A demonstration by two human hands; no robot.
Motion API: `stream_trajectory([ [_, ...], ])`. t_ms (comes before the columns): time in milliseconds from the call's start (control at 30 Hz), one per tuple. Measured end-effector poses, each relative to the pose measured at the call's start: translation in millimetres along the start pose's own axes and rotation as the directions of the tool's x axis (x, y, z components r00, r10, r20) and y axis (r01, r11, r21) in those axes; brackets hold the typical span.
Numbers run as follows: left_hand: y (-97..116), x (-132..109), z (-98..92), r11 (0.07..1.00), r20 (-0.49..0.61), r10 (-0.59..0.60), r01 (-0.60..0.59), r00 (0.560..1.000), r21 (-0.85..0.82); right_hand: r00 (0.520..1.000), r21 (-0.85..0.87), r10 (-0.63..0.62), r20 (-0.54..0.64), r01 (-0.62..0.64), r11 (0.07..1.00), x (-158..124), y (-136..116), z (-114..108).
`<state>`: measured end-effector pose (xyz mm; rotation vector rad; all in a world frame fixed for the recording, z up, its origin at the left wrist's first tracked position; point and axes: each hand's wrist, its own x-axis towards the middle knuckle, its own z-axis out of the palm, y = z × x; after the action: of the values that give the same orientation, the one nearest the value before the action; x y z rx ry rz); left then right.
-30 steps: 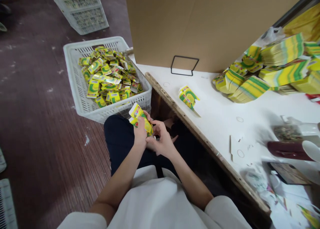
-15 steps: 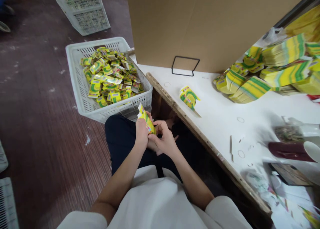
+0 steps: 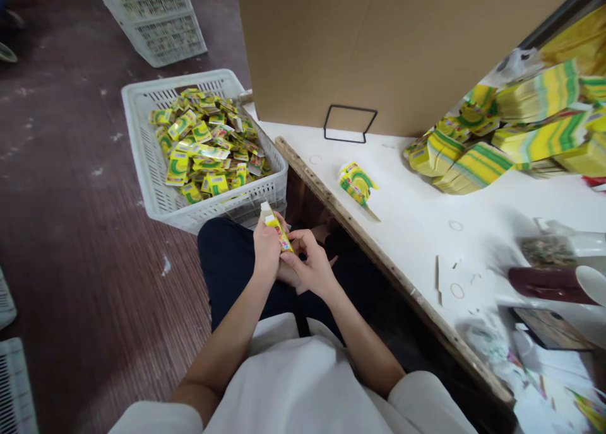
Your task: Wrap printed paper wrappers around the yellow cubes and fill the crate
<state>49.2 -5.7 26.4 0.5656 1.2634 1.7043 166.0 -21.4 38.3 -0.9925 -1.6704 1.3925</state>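
Observation:
Over my lap, a small yellow-and-green carton (image 3: 279, 231) is gripped in my left hand (image 3: 267, 250), thumb along its near side. White flaps stand up at its far end. My right hand (image 3: 310, 257) pinches the carton's near end between thumb and fingers. Just beyond my hands is a white plastic crate (image 3: 161, 204) holding many similar small cartons (image 3: 208, 150). On the white table (image 3: 402, 226) to my right lies a small pile of flat cartons (image 3: 357, 183).
A large cardboard sheet (image 3: 379, 49) stands at the table's back, with a black wire frame (image 3: 350, 123) before it. Bundled flat cartons (image 3: 478, 166) lie at right. Nearer are a maroon cup (image 3: 544, 286) and a phone (image 3: 552, 328). Stacked crates (image 3: 173, 40) stand on the floor.
The carton has gone from flatter to more squared-up in my hands, and its narrow side and white end flaps now show. Both hands stay in nearly the same place.

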Motion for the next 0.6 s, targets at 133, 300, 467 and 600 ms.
stream_trajectory([
  [133, 3.3, -1.0, 1.3, 0.999, -0.005, -0.019, 0.018, 1.0, -0.034, 1.0, 0.004, -0.001, -0.004, 0.001, 1.0, 0.3, 1.8, -0.2],
  [300, 4.8, -2.8, 2.1, 0.995, 0.019, -0.051, 0.053, 0.998, -0.084, 1.0, 0.01, 0.011, -0.002, -0.011, 1.0, 0.5, 0.6, -1.2],
  [467, 3.5, -2.4, 0.3, 0.997, 0.035, -0.034, 0.036, 0.999, -0.073, 1.0, 0.005, 0.01, -0.021, -0.01, 1.0, 1.4, -2.5, -2.1],
  [600, 4.6, -3.1, -0.4, 1.0, 0.029, -0.026, 0.026, 0.999, 0.011, 1.0, 0.01, 0.008, -0.026, -0.008, 1.0, 1.5, -3.3, -1.6],
])
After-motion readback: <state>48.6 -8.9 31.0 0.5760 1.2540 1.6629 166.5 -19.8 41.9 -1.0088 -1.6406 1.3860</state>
